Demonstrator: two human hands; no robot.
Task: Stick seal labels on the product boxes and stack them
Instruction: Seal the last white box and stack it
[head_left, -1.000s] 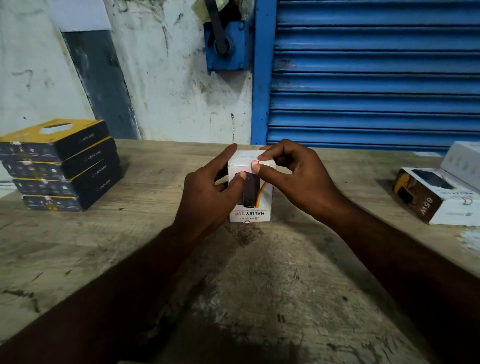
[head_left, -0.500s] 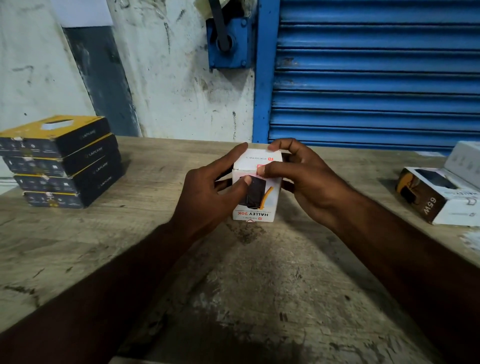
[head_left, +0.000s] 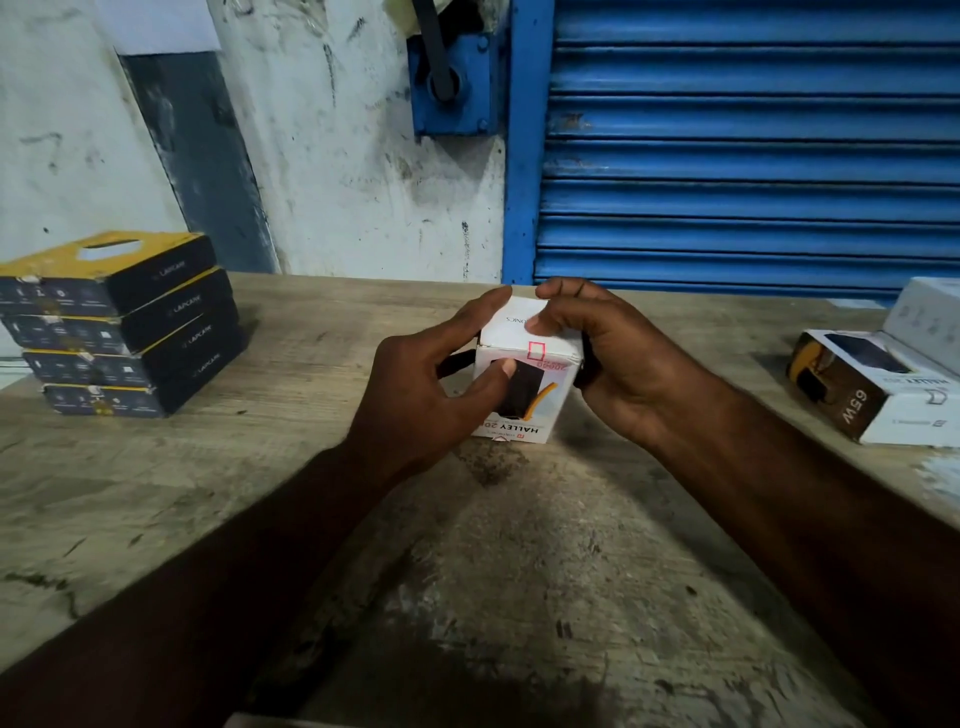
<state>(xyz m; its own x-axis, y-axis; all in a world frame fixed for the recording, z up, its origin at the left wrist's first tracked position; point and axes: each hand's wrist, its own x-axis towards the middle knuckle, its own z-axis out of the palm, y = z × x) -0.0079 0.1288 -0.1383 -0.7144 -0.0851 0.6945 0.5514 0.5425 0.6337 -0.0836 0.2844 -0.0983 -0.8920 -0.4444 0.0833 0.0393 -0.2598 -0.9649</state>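
A person's two hands close around a small white box that stands on end near the middle of a worn wooden table, its printed front facing the camera upside down. The left hand grips the box's left side, thumb pressed flat on the front face and forefinger stretched along the far top edge. The right hand wraps the right side, thumb laid on the top flap and fingers curled over the back. A small red-edged seal label sits folded across the top front edge, between the two thumbs. At the table's left, well apart from the hands, four flat black-and-yellow boxes lie in a neat stack. At the right edge a brown-and-white box lies on its side, with another white box just behind it. A blue roller shutter and a stained wall rise behind the table.
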